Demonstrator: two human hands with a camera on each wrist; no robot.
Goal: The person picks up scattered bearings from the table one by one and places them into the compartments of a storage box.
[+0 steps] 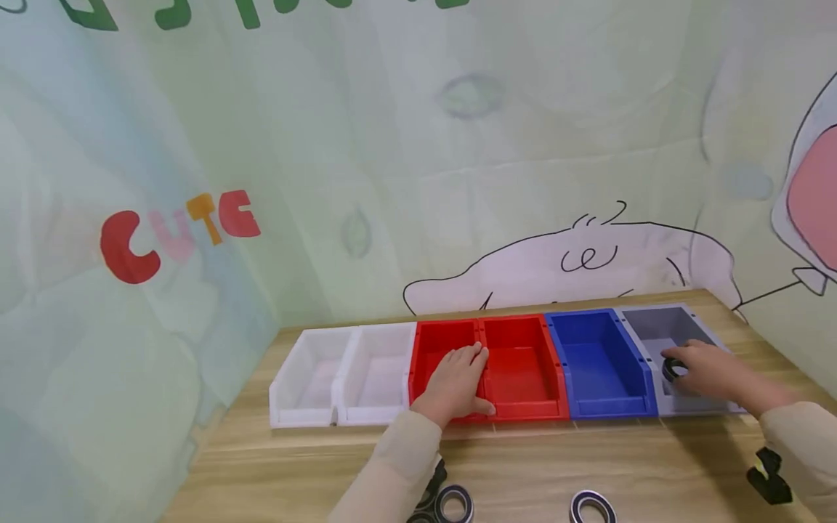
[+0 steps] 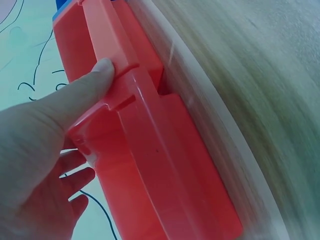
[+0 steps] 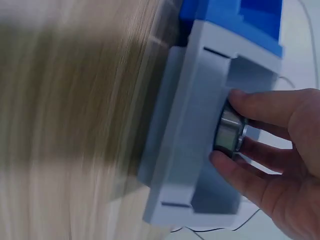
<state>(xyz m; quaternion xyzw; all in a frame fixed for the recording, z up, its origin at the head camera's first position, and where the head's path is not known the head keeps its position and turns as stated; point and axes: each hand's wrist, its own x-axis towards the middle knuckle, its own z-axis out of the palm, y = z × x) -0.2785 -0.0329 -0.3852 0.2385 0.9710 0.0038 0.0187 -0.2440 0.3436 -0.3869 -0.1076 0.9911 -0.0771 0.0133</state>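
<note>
My right hand (image 1: 709, 369) pinches a ball bearing (image 3: 230, 129) between thumb and fingers, inside the opening of the grey bin (image 3: 182, 145) at the row's right end. In the right wrist view the bearing's shiny metal side faces the camera. My left hand (image 1: 455, 381) rests over the divider between the two red bins (image 1: 521, 363), fingers extended toward the back. Its thumb (image 2: 103, 70) lies on the front rim where those bins meet, as the left wrist view shows.
Left of the red bins stand two white bins (image 1: 375, 374); a blue bin (image 1: 603, 363) sits between red and grey. Several bearings (image 1: 454, 503) lie near my left sleeve, and another bearing (image 1: 592, 507) is on the wooden table (image 1: 523, 465) farther right. A printed curtain (image 1: 366, 167) hangs behind.
</note>
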